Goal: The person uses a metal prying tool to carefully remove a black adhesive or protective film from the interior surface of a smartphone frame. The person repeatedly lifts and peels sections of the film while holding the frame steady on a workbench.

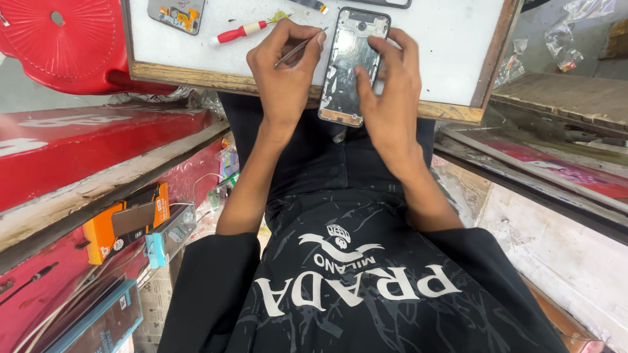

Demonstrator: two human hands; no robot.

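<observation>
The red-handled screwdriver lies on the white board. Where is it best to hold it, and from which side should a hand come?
Grip the red-handled screwdriver by its thick red handle, the end pointing away from the hands. It lies flat and free on the white board, so coming from above, fingers across the handle, likely works. The left hand, holding a thin metal tool, is nearer; the right hand holds the opened phone.
</observation>
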